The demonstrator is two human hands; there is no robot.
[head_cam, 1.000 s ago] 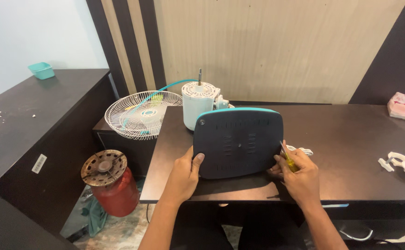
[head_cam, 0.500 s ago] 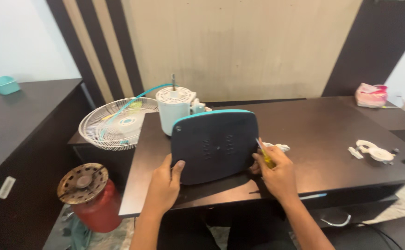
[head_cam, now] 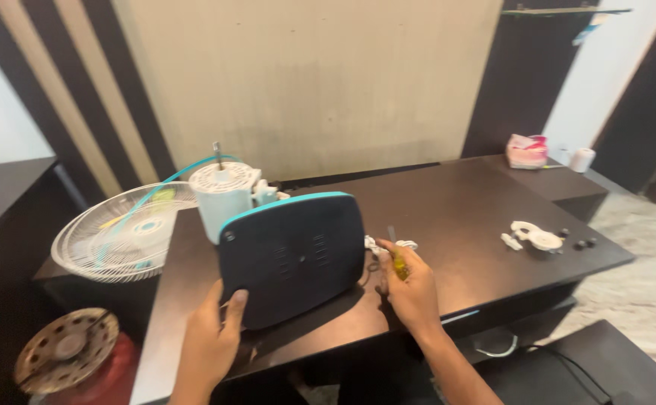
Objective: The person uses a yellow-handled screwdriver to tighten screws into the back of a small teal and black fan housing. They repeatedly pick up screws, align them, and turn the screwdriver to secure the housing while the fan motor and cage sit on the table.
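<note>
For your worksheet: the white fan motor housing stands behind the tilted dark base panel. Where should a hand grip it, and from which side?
Grip the white motor housing around its round side wall, coming from the left. The shaft pokes up from its top, the dark base panel leans in front, and small white parts adjoin its right side, so the left flank looks freest.

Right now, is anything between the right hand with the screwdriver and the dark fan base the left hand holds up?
Nothing visible. The right hand with the yellow screwdriver is just off the fan base, near its right edge; only a white cord lies on the table behind. The left hand holds its lower left corner.
</note>
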